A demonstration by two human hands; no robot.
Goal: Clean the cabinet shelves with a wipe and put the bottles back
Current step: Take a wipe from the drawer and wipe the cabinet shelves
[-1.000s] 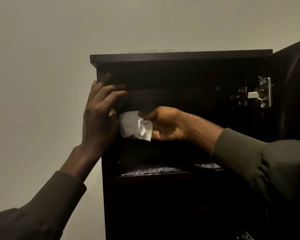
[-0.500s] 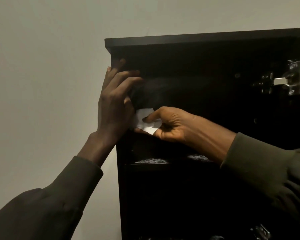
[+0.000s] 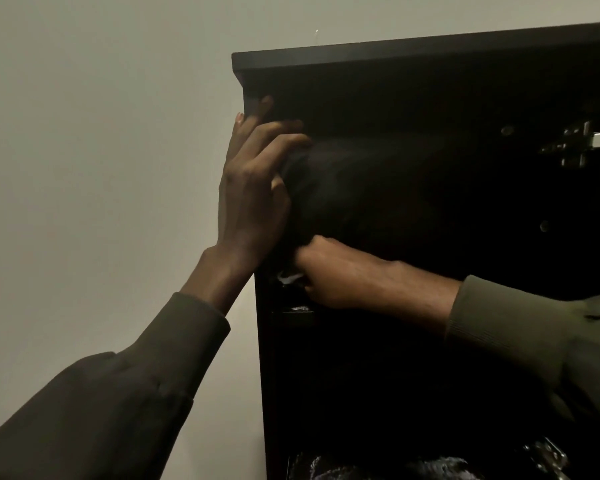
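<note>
Since half a second ago your right hand (image 3: 329, 271) has pushed deeper left, fist bunched round the wipe (image 3: 289, 278) at the cabinet (image 3: 395, 53) wall, left hand (image 3: 253, 188) loosely curled bracing the edge; wiping continues, no bottles visible yet.

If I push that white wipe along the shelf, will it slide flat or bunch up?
Probably bunches: the wipe already looks crumpled, mostly hidden in the right hand. It seems thin, limp and light. Pressing it flat should help it slide.
</note>
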